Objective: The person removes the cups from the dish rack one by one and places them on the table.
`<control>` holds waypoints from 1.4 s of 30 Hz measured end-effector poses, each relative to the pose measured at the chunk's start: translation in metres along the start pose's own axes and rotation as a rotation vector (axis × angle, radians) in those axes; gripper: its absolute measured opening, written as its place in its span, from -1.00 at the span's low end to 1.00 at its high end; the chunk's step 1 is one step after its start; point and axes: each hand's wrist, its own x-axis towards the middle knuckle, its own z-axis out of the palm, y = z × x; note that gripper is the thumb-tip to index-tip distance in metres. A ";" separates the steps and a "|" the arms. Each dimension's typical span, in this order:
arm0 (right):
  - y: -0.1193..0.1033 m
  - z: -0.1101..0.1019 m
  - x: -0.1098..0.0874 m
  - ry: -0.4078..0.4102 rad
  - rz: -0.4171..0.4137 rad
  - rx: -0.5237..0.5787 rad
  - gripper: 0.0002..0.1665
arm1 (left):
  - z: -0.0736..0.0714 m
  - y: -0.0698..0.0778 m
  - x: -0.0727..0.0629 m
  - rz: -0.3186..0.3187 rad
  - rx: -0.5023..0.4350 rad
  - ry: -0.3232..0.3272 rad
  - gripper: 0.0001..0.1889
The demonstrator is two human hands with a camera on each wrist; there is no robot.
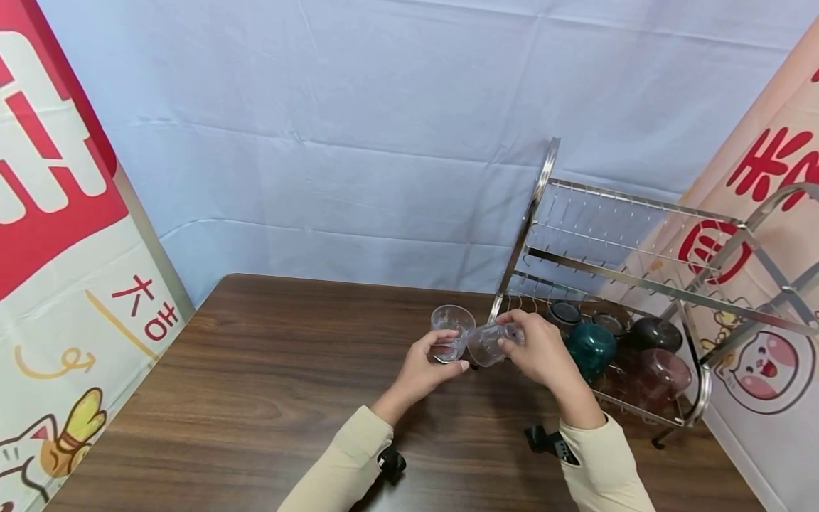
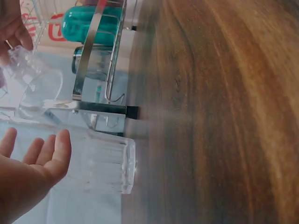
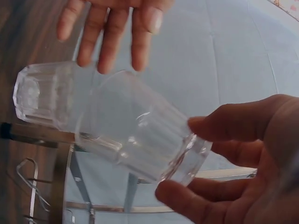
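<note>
A clear faceted drinking glass stands upright on the wooden table, its base on the tabletop in the left wrist view. My left hand is right beside it; the right wrist view shows those fingers extended near the glass's upper part, not curled round it. A second clear glass is held by my right hand, which pinches it at the thick base between thumb and fingers. This glass lies tilted in the air, its mouth facing the standing glass and overlapping that rim in the right wrist view.
At right stands a two-tier metal dish rack. Its lower shelf bears a teal cup, a pink cup, a dark cup and other glassware. The brown table stretches left, a pale cloth hanging behind.
</note>
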 end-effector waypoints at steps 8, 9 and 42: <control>0.015 0.011 0.000 0.047 -0.053 0.257 -0.69 | -0.002 -0.006 0.004 0.049 -0.200 -0.041 -0.38; 0.016 0.012 0.000 0.049 -0.053 0.296 -0.69 | -0.002 -0.006 0.004 0.054 -0.210 -0.041 -0.38; 0.011 0.035 -0.008 0.019 -0.065 0.625 -0.57 | -0.024 0.016 0.008 0.161 -0.181 0.009 -0.50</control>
